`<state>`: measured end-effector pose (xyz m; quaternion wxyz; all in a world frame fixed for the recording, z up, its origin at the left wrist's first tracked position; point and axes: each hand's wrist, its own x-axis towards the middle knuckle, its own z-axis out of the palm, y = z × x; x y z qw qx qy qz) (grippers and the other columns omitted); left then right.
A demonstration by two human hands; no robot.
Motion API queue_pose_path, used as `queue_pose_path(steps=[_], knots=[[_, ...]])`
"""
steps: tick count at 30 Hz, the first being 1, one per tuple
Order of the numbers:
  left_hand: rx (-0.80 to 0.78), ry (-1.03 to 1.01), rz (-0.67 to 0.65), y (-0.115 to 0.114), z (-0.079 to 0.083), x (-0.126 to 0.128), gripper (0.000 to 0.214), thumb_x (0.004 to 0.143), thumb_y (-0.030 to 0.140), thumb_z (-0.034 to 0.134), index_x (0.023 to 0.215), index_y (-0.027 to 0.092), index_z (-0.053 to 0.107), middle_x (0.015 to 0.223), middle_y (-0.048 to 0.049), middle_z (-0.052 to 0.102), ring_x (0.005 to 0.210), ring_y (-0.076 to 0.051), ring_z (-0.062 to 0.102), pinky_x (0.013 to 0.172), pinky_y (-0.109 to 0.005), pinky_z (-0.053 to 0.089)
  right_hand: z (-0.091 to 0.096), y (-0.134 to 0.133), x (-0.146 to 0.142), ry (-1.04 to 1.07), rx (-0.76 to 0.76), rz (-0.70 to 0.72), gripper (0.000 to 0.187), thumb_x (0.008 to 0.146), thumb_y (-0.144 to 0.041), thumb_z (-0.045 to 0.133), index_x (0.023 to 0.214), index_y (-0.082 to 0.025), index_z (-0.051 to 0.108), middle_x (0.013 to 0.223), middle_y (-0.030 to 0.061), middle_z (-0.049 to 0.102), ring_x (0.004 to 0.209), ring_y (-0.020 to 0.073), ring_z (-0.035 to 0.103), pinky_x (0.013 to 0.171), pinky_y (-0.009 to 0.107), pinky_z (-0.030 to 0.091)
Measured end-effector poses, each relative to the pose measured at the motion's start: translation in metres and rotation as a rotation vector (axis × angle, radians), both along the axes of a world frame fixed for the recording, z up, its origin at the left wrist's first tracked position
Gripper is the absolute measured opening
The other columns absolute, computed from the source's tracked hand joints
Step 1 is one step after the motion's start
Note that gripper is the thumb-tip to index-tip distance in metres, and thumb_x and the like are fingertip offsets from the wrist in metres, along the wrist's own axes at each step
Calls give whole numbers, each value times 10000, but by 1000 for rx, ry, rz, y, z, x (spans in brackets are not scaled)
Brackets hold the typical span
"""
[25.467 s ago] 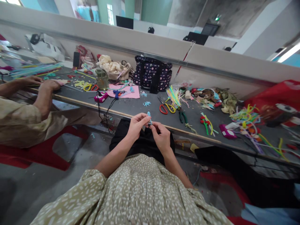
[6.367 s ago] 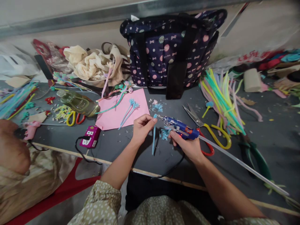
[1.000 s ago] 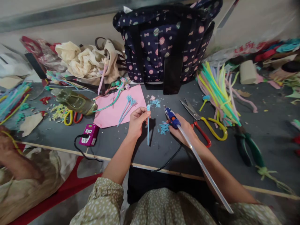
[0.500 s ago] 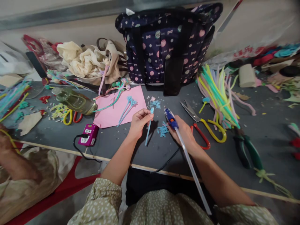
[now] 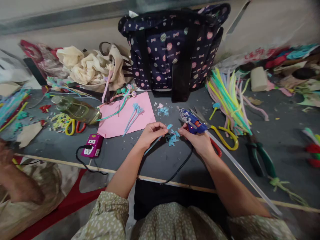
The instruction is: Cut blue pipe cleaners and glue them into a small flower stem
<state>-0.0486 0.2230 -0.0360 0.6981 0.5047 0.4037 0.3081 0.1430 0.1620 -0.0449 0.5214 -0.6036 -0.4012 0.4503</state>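
Observation:
My left hand (image 5: 150, 134) pinches a thin light-blue stem (image 5: 160, 136) near its top, tilted so its tip points right toward small blue petal pieces (image 5: 172, 138) on the grey table (image 5: 162, 160). My right hand (image 5: 198, 140) grips a blue glue gun (image 5: 192, 120), whose nozzle points up and left; a long clear glue stick (image 5: 245, 175) trails back from it to the lower right. My right fingertips touch the blue petal pieces. A black cord (image 5: 178, 168) runs from the gun over the table's edge.
A pink sheet (image 5: 117, 121) with finished blue flowers lies left of my hands, with a magenta device (image 5: 89, 150) near it. Red-and-yellow scissors (image 5: 220, 135), green pliers (image 5: 261, 156), coloured stems (image 5: 228, 96) and a dotted bag (image 5: 172, 50) surround them. Another person's arm (image 5: 15, 186) is at lower left.
The glue gun has swung from pointing straight up to lying tilted left, its glue stick now trailing right. My left hand has tipped the blue stem over toward the petal pieces.

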Motion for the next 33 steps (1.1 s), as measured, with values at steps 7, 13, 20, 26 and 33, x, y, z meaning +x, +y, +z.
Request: queue_pose_path(steps=[7, 13, 20, 26, 33], knots=[[4, 8, -10, 0, -2, -1, 253, 695, 362, 780, 762, 142, 674, 624, 11, 608, 533, -71, 497, 536, -210, 386, 0, 1, 0, 31, 16, 1, 229, 719, -390, 745, 789, -193, 651, 715, -12, 628, 603, 113, 519, 609, 269, 430], [43, 19, -38, -1, 0, 0, 240, 704, 351, 776, 770, 138, 687, 647, -5, 623, 564, -83, 520, 563, -222, 403, -1, -2, 1, 37, 42, -33, 188, 725, -359, 739, 814, -203, 685, 749, -10, 654, 615, 114, 538, 604, 265, 434], [76, 39, -82, -1, 0, 1, 227, 716, 338, 764, 778, 133, 689, 671, -9, 629, 592, -86, 535, 605, -218, 411, 7, -3, -4, 199, 24, -25, 242, 696, -377, 772, 832, -198, 682, 710, 3, 675, 605, 134, 589, 547, 261, 453], [78, 60, -98, -1, -1, 0, 230, 726, 350, 752, 788, 138, 687, 650, 3, 615, 584, -86, 529, 604, -213, 404, 8, -4, -4, 233, 2, -20, 261, 699, -414, 773, 827, -200, 696, 706, 11, 673, 592, 136, 594, 513, 256, 456], [92, 63, -119, 0, -1, 0, 225, 737, 352, 741, 790, 139, 691, 677, -9, 622, 600, -87, 535, 612, -215, 415, 4, -6, -2, 168, 17, -35, 209, 713, -378, 763, 808, -202, 703, 689, -18, 618, 566, 104, 512, 547, 258, 429]])
